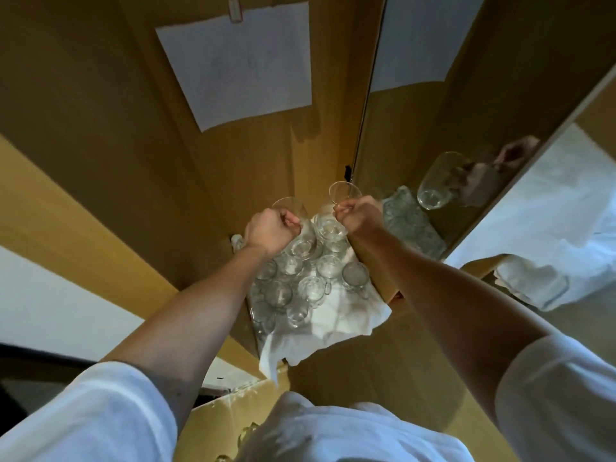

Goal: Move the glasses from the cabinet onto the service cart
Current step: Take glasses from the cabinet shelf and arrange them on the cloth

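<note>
Both arms are reaching into the cabinet [100, 95]. The left hand [266, 231] is gripping a clear glass [293, 221], and the right hand [361, 213] is gripping a second glass [340, 208], both just above the mugs [300, 278] crowding the white cloth [333, 325] on the shelf. A mirrored door [466, 145] at the right is reflecting one glass. White paper [236, 61] is hanging on the back panel.

Dim room — paper [238, 61] on wood
</note>
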The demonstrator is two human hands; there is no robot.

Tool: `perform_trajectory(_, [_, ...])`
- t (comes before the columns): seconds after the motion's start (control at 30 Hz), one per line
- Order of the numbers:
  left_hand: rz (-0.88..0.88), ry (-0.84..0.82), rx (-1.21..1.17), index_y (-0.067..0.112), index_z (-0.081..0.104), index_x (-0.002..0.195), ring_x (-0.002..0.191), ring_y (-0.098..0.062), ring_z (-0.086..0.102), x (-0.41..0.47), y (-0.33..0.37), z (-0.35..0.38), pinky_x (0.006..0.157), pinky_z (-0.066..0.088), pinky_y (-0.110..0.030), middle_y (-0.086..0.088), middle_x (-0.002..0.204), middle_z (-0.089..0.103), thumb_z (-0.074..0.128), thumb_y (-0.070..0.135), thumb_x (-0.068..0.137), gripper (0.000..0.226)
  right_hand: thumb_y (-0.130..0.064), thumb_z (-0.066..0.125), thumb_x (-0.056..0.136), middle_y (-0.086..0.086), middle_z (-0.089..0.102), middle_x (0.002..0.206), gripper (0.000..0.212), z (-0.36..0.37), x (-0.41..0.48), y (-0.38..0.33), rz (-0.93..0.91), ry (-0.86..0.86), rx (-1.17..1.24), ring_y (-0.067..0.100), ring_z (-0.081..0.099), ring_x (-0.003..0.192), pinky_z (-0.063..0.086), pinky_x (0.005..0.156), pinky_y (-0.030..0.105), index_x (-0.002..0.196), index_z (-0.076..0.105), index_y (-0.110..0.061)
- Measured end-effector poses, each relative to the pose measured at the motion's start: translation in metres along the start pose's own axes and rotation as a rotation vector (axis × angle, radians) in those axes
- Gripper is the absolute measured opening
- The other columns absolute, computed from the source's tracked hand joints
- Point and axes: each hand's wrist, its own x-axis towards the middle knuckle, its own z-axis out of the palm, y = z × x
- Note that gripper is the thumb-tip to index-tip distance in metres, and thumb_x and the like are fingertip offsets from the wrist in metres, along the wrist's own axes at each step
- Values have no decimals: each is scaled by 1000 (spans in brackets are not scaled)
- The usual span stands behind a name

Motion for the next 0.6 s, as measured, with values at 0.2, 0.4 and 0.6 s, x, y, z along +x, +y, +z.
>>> perform_trajectory(0.2, [-20, 22, 32, 31, 66, 77, 86, -7, 63, -24, 7, 8, 81, 52, -26, 18, 84, 68, 67, 23, 79, 8, -3, 16, 92, 8, 32, 72, 26, -13, -34, 1, -18, 75, 192, 13, 31, 61, 35, 55, 19, 103, 38, 5])
perform_trajectory(0.4, [-75, 37, 78, 31, 59, 69, 80, -7, 60, -76, 9, 32, 73, 46, -22, 19, 72, 61, 68, 26, 83, 17, -9, 62, 87, 3, 71, 92, 13, -48, -77, 26, -171, -129, -421, 14, 64, 89, 52, 85, 24, 94, 73, -10])
perform_trajectory(0.6, [-95, 45, 128, 33, 60, 67, 85, -7, 61, -130, 25, 62, 76, 48, -22, 19, 81, 63, 68, 28, 82, 18, -7, 60, 88, 2, 72, 102, 18, -93, -121, 44, -144, -137, -443, 11, 64, 99, 46, 86, 14, 97, 75, -8])
